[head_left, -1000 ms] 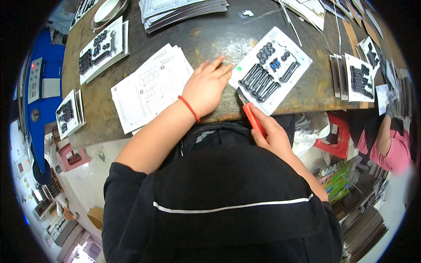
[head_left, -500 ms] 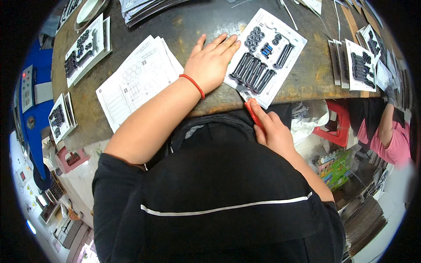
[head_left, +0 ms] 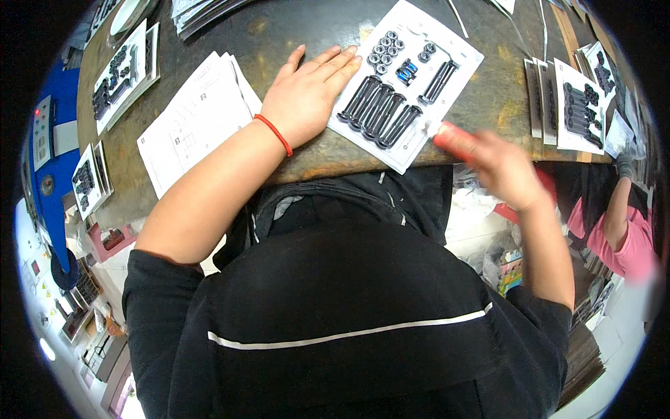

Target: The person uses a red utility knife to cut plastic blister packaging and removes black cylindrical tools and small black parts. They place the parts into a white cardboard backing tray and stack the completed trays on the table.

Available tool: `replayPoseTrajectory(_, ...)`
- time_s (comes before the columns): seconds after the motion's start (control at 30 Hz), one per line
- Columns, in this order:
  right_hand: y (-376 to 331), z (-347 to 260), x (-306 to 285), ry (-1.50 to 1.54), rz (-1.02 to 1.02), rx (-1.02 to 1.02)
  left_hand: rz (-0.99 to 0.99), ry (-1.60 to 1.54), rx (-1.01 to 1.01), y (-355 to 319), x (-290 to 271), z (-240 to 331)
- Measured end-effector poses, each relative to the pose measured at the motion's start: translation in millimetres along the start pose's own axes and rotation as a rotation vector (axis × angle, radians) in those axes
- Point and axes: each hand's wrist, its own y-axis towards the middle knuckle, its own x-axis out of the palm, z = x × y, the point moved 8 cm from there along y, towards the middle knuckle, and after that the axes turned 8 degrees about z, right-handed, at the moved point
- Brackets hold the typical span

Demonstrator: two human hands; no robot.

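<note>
My left hand point(head_left: 310, 91) lies flat on the dark table, fingers spread, its fingertips pressing the left edge of a white card point(head_left: 408, 84). The card carries a row of black bolts point(head_left: 380, 112), a cluster of nuts point(head_left: 386, 50) and a small blue part point(head_left: 407, 70). A red band circles my left wrist. My right hand point(head_left: 499, 167) is blurred at the card's lower right corner and grips a red-handled tool point(head_left: 453, 140), whose tip touches the card's edge.
A printed instruction sheet point(head_left: 192, 126) lies left of my left hand. More filled white cards sit at the far left point(head_left: 122, 70), lower left point(head_left: 87, 181) and right point(head_left: 576, 105). Another person's pink sleeve point(head_left: 628, 241) shows at the right edge.
My right hand has swung from below the table edge up and right to the card's lower right corner with the red tool. My left hand stays pressed on the card.
</note>
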Motion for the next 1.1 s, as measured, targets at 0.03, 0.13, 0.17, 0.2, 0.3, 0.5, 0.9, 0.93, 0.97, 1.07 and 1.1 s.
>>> replayPoseTrajectory(0.03, -1, 17, -7, -0.006, 0.043, 0.037, -0.004, -0.006, -0.003, 0, 0, 1)
replayPoseTrajectory(0.13, -4, 11, -6, 0.122, 0.039, 0.065, -0.012, -0.006, -0.012, 1, 0, 0)
replayPoseTrajectory(0.17, -5, 11, -7, 0.172, 0.021, 0.100, -0.010, -0.001, -0.020, 1, -1, -1)
replayPoseTrajectory(0.2, -8, 11, -8, 0.221, 0.003, 0.135, -0.008, 0.003, -0.027, 0, -1, -2)
replayPoseTrajectory(0.3, -23, 13, -12, 0.481, -0.046, 0.240, 0.015, -0.032, -0.071, 0, -5, 0)
replayPoseTrajectory(0.5, -20, 43, -13, 0.654, 0.528, 0.478, 0.045, -0.384, -0.397, -5, -30, 47)
replayPoseTrajectory(0.9, 18, 39, -9, 0.343, 0.606, 0.625, 0.072, -0.203, -0.040, 4, -27, 24)
replayPoseTrajectory(0.93, 0, 39, 7, 0.467, 0.619, 0.637, 0.136, -0.190, -0.115, 2, -32, 13)
replayPoseTrajectory(0.97, -9, 26, 19, 0.604, 0.527, 0.665, 0.160, -0.171, -0.186, -1, -28, 0)
replayPoseTrajectory(1.07, -22, -27, 37, 1.177, 0.206, 0.599, 0.233, -0.393, -0.371, -13, -30, -20)
replayPoseTrajectory(1.1, -24, -37, 40, 1.367, 0.129, 0.599, 0.260, -0.426, -0.423, -13, -36, -21)
